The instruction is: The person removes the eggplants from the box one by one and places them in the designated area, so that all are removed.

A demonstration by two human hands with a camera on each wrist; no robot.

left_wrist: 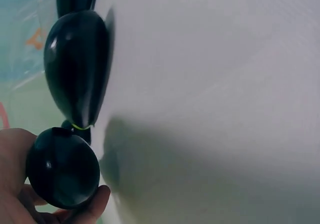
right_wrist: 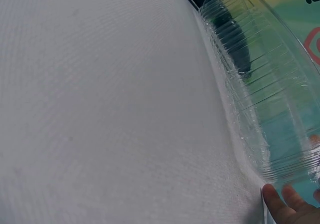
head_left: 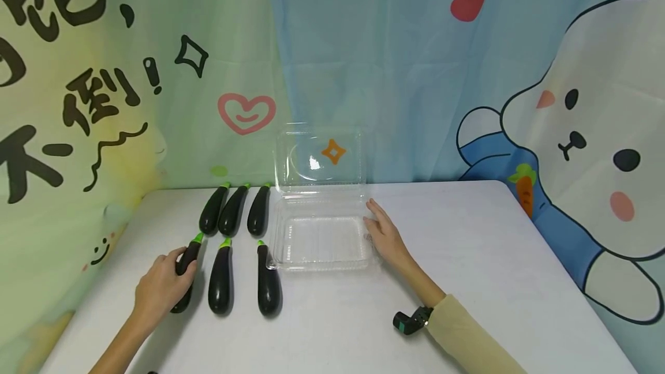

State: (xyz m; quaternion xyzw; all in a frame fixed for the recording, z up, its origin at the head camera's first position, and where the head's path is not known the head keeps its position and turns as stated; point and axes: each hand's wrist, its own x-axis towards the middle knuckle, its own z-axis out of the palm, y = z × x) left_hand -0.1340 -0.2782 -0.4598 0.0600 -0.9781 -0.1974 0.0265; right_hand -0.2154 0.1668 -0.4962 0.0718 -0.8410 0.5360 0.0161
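My left hand (head_left: 162, 286) grips a dark eggplant (head_left: 189, 255) with a green stem end, at the left of the table. The left wrist view looks onto the rounded end of this eggplant (left_wrist: 63, 168), with thumb and fingers around it. At the right side of a clear plastic container (head_left: 326, 241), my right hand (head_left: 385, 236) reaches with fingers extended, fingertips right at its wall. The hinged lid (head_left: 319, 175) stands raised behind the base. In the right wrist view the fingers of that hand (right_wrist: 291, 206) are beside the container's ribbed corner (right_wrist: 280, 169).
Three eggplants lie in a back row, among them one (head_left: 258, 211) near the container. Closer to me lie an eggplant (head_left: 220, 279) and another eggplant (head_left: 268, 284), its stem end by the container's left front corner. A printed curtain (head_left: 363, 74) hangs behind the white table (head_left: 493, 281).
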